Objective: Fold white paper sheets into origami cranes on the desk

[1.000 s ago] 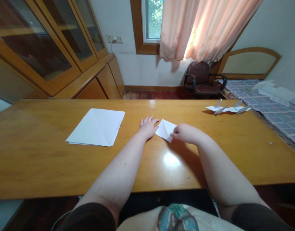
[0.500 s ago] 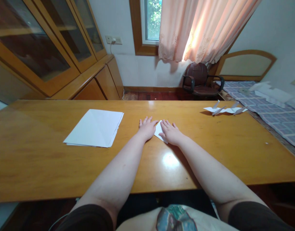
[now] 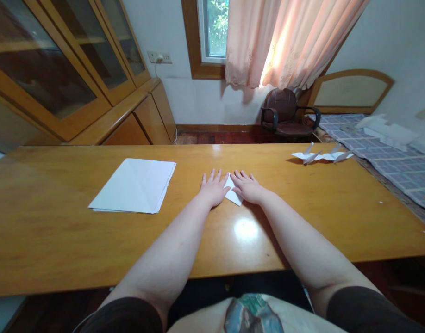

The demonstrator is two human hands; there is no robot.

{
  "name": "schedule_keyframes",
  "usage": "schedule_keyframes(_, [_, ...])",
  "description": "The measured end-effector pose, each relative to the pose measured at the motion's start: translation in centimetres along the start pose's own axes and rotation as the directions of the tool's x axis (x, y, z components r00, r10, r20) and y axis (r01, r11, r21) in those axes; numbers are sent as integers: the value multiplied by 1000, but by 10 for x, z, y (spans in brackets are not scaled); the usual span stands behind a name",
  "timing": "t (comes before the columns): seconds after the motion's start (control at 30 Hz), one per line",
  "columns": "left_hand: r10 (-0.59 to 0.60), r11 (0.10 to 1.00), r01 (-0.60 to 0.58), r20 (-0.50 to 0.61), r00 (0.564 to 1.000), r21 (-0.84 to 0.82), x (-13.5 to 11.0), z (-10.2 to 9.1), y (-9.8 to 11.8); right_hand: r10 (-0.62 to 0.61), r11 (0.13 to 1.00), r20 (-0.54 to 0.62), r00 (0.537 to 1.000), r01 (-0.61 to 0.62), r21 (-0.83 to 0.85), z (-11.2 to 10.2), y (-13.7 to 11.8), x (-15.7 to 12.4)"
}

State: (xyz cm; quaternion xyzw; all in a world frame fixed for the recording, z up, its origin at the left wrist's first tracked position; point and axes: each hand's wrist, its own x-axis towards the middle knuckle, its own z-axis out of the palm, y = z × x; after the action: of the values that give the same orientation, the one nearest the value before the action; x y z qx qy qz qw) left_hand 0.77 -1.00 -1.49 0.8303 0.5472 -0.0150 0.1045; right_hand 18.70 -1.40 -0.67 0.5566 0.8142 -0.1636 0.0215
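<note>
A small folded sheet of white paper (image 3: 234, 197) lies flat on the wooden table, its top corner pointing away from me. My left hand (image 3: 214, 188) rests over its left edge, fingers spread and thumb on the paper. From the other side my right hand (image 3: 247, 187) lies flat on its right part, fingers apart and thumb pointing inward. Both hands cover portions of the paper, so its full outline is hidden.
A stack of white paper sheets (image 3: 134, 186) lies to the left on the table (image 3: 77, 249). Folded paper cranes (image 3: 320, 156) stand in a row at the far right. Beyond the table are a brown armchair (image 3: 282, 111), a bed (image 3: 382, 148) and a glass-door cabinet (image 3: 104, 97).
My left thumb has moved onto the paper and the left fingers have spread more. My right hand has shifted slightly outward, baring more of the paper's lower part. The view has moved slightly.
</note>
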Motion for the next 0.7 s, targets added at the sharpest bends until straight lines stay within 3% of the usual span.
schedule_keyframes(0.27, [-5, 1000, 5, 17, 1000, -14, -1, -3, 1, -77, 996, 105, 991, 72, 51, -11, 8, -3])
schedule_keyframes(0.57, [-13, 1000, 12, -30, 999, -28, 1, -2, 3, -24, 999, 144, 989, 20, 28, -12, -3, -9])
schedule_keyframes(0.7, [134, 991, -135, -61, 989, -11, 1, -1, 4, 36, 999, 95, 995, -35, -10, -4, -14, -9])
